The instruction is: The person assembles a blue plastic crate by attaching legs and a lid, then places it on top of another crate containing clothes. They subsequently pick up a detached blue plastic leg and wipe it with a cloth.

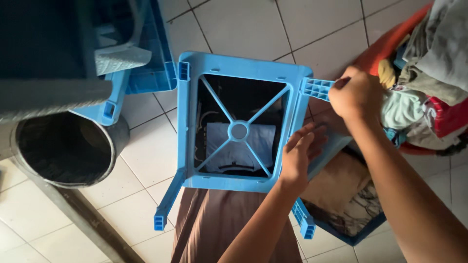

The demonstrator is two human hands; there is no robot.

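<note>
Gripping: my right hand (356, 95) closes around the blue stool's (187, 122) upturned far-right leg (317, 88).
Bracing: my left hand (300, 156), open and flat, presses the seat frame, nearer me.

orange basket (385, 46) of clothes cut off at right edge; folded garment (234, 146) half hidden under stool (187, 122).

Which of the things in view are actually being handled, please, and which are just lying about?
In hand: upturned blue plastic stool; right hand gripping one leg; left hand on its frame.

Lying about: dark round bucket; orange basket heaped with clothes; blue crate; folded cloth.
</note>
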